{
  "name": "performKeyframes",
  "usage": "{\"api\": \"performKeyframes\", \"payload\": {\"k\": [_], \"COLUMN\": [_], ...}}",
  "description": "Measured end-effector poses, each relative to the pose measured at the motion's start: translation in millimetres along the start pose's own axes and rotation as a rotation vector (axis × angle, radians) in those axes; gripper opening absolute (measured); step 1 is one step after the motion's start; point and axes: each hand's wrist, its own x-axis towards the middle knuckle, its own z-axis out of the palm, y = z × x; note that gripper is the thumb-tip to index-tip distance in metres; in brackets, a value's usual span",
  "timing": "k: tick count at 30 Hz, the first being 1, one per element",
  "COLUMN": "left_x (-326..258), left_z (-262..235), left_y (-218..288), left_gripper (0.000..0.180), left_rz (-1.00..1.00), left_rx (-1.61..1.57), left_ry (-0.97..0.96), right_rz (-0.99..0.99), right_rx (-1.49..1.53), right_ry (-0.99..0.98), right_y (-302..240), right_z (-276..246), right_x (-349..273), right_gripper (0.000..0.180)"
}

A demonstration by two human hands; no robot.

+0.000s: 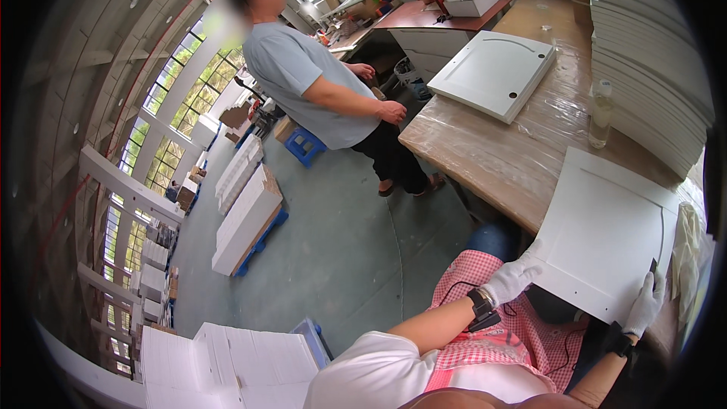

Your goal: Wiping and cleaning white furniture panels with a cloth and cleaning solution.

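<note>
A white cabinet door panel (606,235) with a recessed border lies tilted at the near end of the table, its near edge toward my lap. My left hand (515,280), in a white glove, grips its left edge near the front corner. At the near right corner is my right hand (646,304), also gloved, with its fingers closed around a small dark flat piece (653,265) against the panel's edge. What that piece is cannot be made out. Farther along lies a stack of similar white door panels (496,72), with dark round holes in the top one.
The table (485,151) is covered in clear plastic film. A clear bottle (601,115) stands beside a tall stack of white panels (644,53) on the right. A person (303,76) stands across the table's left side. Pallets of white boards (246,220) and a blue stool (305,146) are on the floor.
</note>
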Motion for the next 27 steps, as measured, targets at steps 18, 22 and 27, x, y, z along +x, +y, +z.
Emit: {"api": "performKeyframes", "payload": {"k": [18,22,27], "left_x": [3.5,12.5,17.9], "left_z": [12.6,-18.6,-38.7], "left_y": [-2.1,5.6,-6.1], "left_gripper": [0.069,0.065,0.06], "left_rz": [-0.081,-0.144,-0.332], "left_rx": [-0.291,-0.629,-0.743], "left_ry": [0.034,0.211,0.08], "right_rz": [-0.04,-0.053,-0.313], "right_rx": [-0.139,-0.307,-0.598], "right_ry": [0.06,0.034,0.156], "right_y": [-23.3,-59.5,-48.2], "right_z": [-5.9,12.0,2.8], "right_x": [-13.7,-33.6,-79.2], "right_gripper": [0.018,0.021,0.015]}}
